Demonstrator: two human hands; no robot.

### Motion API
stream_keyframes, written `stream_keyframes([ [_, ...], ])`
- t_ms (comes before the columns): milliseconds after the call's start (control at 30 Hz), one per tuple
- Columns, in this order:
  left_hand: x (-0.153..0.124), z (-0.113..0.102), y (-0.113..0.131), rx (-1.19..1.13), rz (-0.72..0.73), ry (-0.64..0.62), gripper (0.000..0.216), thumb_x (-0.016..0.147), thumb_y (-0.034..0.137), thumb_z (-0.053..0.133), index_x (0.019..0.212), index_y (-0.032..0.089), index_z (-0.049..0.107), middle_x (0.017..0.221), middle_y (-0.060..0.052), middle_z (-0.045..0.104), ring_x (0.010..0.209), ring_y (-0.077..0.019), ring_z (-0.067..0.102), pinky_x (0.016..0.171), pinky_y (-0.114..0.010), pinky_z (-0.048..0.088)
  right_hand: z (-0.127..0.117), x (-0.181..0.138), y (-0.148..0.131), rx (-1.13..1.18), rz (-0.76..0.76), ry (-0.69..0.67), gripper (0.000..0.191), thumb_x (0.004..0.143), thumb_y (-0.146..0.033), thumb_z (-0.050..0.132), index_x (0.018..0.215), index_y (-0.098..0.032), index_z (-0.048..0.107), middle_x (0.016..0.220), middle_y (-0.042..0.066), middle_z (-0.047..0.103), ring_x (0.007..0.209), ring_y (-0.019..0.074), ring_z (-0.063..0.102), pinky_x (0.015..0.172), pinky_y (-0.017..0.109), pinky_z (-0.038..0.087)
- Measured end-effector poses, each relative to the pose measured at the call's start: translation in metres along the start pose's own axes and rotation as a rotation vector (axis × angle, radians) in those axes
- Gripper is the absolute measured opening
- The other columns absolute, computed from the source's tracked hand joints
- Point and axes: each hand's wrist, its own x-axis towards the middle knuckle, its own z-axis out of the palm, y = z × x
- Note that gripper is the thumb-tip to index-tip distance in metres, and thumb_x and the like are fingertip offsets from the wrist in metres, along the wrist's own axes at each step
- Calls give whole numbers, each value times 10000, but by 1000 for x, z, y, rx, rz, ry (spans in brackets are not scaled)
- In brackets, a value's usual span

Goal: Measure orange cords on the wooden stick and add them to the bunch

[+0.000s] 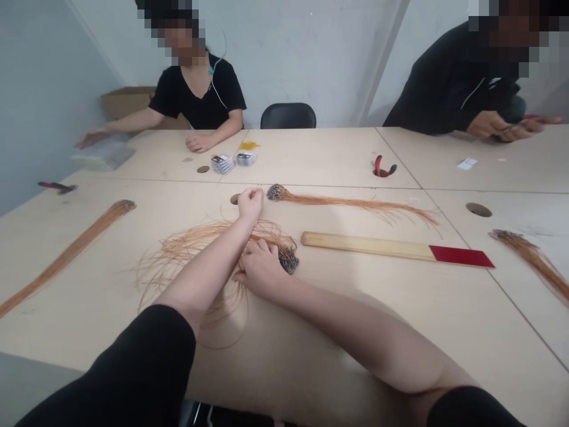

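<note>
My left hand is bunched closed at the far side of a loose tangle of thin copper-coloured wires, and I cannot tell if it pinches a strand. My right hand lies on the same wires, fingers curled close to their dark, knotted metal end. Just beyond my left hand is a straighter wire bundle with a similar dark end. A wooden strip with a red tip lies to the right. Further bundles lie at the left and right of the table.
Red-handled pliers sit at a table hole. Another red-handled tool lies at left, with small packets beyond. A seated person faces me across the table; another person's hands work at far right.
</note>
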Motion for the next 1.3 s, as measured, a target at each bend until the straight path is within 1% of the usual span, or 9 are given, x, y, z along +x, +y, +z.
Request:
stream_keyframes([
  [100,-1,-1,0,5,9,-6,149,723,283,562,692,157,635,647,-12,625,679,-149,576,671,-253,440,3,4,-5,-20,32,-1,274,771,-407,613,891,-164,649,1063,109,523,1019,276,397,813,434,356],
  [200,-1,-2,1,9,17,-13,135,723,266,566,691,154,635,640,-9,618,679,-146,572,682,-256,438,-1,8,-10,-44,60,-65,166,761,-255,586,877,-159,656,1054,121,540,1006,278,409,797,432,358],
  [300,-1,-2,1,-1,17,-17,138,725,268,565,690,154,636,643,-12,618,685,-147,573,683,-257,439,-8,11,-14,-46,84,-129,192,727,-163,547,889,-155,648,1058,125,554,1013,279,416,796,441,356],
  [433,-1,-1,1,-30,-5,-21,152,725,281,559,664,160,628,636,-14,617,664,-148,573,668,-260,442,-16,7,-13,0,123,-174,228,717,-160,527,923,-162,626,1088,120,561,1020,283,416,778,442,375],
  [600,-1,0,2,-54,-36,-22,148,715,288,567,661,165,629,620,-13,612,639,-153,567,639,-264,437,-25,-7,-6,22,94,-235,110,714,-164,518,733,-168,627,1012,102,577,1005,287,408,764,436,388],
  [900,-6,-2,9,-39,-32,-17,137,706,276,574,676,155,631,646,-8,614,647,-138,549,628,-247,422,-40,-24,7,19,102,-169,145,743,-217,515,690,-138,626,948,116,538,1013,286,378,817,426,362],
  [1000,-7,-3,10,-28,-32,-21,143,711,275,572,705,150,640,654,-2,617,625,-126,538,610,-240,415,-41,-28,12,30,93,-132,135,769,-192,507,772,-130,626,959,111,526,1012,263,372,847,399,352],
  [1133,-6,-3,9,-33,-26,-29,151,717,286,576,702,151,641,652,-3,621,619,-126,539,610,-243,416,-36,-35,21,78,-20,0,129,789,-158,514,886,-155,599,971,77,519,1010,227,361,875,367,343],
  [1300,-4,-1,7,-34,-22,-35,140,715,277,582,702,152,643,658,-6,625,637,-130,549,625,-248,422,-32,-42,24,132,-74,49,81,787,-216,557,754,-171,617,863,52,511,965,212,369,872,351,350],
])
